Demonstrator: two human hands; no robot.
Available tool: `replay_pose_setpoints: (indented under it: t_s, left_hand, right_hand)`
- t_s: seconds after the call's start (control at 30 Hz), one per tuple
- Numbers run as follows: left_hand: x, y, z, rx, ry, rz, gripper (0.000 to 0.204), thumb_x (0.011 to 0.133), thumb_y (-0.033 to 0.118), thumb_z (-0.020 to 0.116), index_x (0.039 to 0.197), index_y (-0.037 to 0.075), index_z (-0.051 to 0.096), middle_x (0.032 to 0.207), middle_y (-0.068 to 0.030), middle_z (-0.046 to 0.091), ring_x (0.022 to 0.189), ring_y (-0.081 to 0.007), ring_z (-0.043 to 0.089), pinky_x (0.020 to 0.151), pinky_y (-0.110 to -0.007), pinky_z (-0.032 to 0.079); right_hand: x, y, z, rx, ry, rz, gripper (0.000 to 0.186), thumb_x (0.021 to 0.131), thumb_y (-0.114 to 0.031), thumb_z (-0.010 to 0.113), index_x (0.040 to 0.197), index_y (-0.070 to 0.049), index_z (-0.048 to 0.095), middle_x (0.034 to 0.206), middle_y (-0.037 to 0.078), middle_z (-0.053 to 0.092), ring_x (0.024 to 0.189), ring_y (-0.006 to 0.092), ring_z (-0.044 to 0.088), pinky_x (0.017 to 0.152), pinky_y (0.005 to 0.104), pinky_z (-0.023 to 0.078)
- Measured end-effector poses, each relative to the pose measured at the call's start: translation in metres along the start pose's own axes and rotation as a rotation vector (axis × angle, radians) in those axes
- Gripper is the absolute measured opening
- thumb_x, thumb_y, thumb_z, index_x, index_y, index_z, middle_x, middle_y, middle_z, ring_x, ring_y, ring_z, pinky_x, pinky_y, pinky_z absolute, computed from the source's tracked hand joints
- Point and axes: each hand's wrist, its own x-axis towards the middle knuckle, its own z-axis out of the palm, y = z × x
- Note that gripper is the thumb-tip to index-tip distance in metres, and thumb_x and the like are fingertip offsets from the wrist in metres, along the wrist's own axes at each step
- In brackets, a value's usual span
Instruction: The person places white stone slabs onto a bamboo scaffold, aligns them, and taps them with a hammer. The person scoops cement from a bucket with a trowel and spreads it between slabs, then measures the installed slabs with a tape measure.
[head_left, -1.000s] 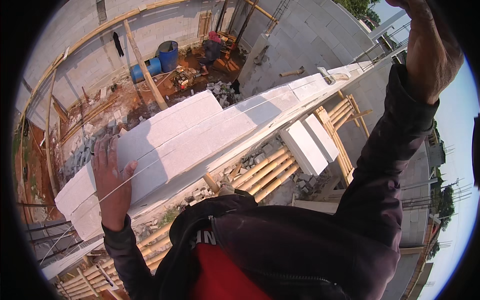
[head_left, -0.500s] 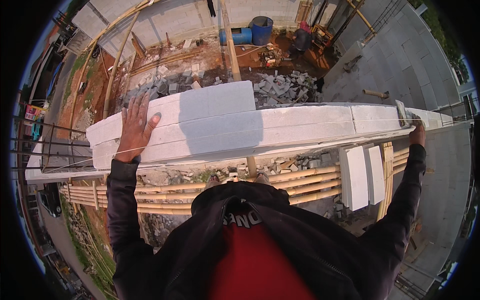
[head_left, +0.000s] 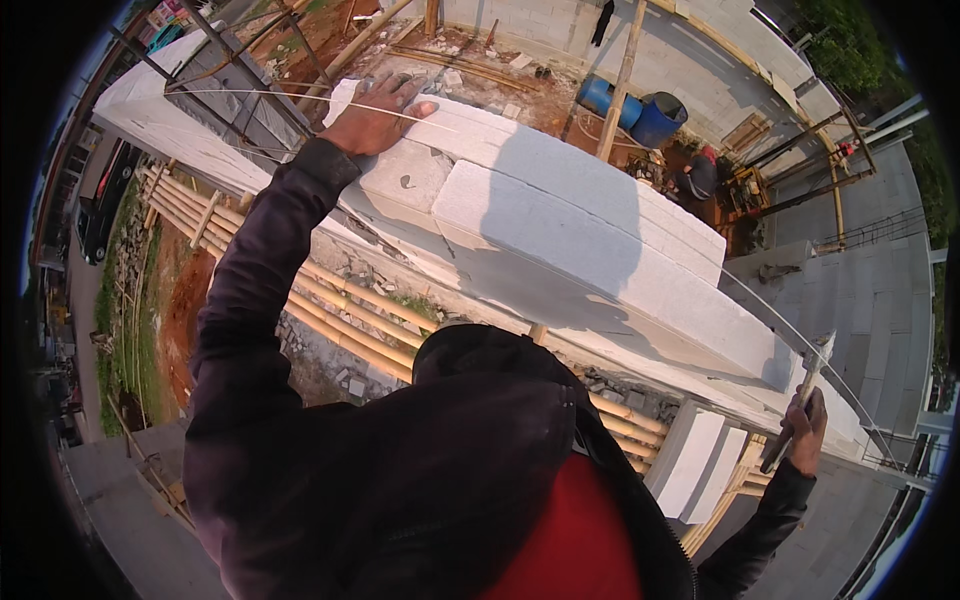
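My left hand (head_left: 372, 117) lies with fingers spread on the left end of the pale block wall, at the far long block (head_left: 660, 218). Beside it, a rough beige block surface (head_left: 403, 178) with a small dark hole shows. A near white block (head_left: 540, 225) begins just to the right of that patch, with a shadow across both blocks. My right hand (head_left: 803, 430) is wrapped round the handle of a hammer-like tool (head_left: 822, 350), held upright near the wall's right end. Its worn, pale head points up; the exact kind is unclear.
A taut string (head_left: 790, 325) runs along the wall. Rusty rebar (head_left: 240, 75) rises at the left end. Bamboo poles (head_left: 350, 315) and stacked white blocks (head_left: 690, 465) lie below on my side. Beyond the wall are blue drums (head_left: 657, 115) and a crouching person (head_left: 697, 175).
My view has turned, so the wall now slants down to the right. The right hand has lifted the tool off the wall's top. The near block's left end now shows right of my left hand.
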Motion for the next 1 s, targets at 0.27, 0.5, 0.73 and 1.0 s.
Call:
replay_pose_setpoints:
  t_s: [0.27,0.5,0.73,1.0]
  left_hand:
    - [0.017,-0.049,0.011,-0.026,0.089,0.135,0.072,0.104,0.061,0.030,0.147,0.005,0.046,0.150,-0.0210,0.046,0.144,-0.0380,0.035,0.118,-0.060,0.024]
    - [0.009,-0.060,0.008,-0.002,0.114,0.070,0.071,0.104,0.061,0.029,0.149,0.009,0.047,0.153,-0.0192,0.044,0.150,-0.0358,0.028,0.121,-0.059,0.016]
    - [0.011,-0.057,0.006,-0.005,0.131,0.075,0.065,0.105,0.056,0.033,0.148,0.009,0.047,0.149,-0.0177,0.049,0.149,-0.0386,0.028,0.120,-0.063,0.015]
    - [0.012,-0.053,0.000,-0.024,0.021,0.085,0.068,0.105,0.059,0.029,0.152,0.010,0.041,0.156,-0.0178,0.041,0.149,-0.0399,0.026,0.120,-0.063,0.012]
  right_hand:
    - [-0.021,-0.241,0.279,0.224,-0.472,-0.253,0.050,0.103,-0.015,0.055,0.147,0.002,0.037,0.081,0.007,0.058,0.060,0.0110,0.053,0.053,0.0252,0.044]
    - [0.010,-0.361,0.398,-0.104,-0.026,-1.029,0.048,0.094,-0.002,0.055,0.140,0.007,0.045,0.091,0.028,0.066,0.078,0.0424,0.065,0.073,0.0454,0.052]
    - [0.006,-0.351,0.416,-0.361,-0.161,-0.791,0.039,0.092,-0.002,0.057,0.129,0.009,0.054,0.083,0.029,0.063,0.078,0.0465,0.064,0.068,0.0498,0.051]
    - [0.000,-0.294,0.372,-0.464,-0.079,-0.531,0.047,0.088,0.001,0.059,0.134,0.010,0.053,0.084,0.032,0.066,0.078,0.0481,0.066,0.072,0.0495,0.053]
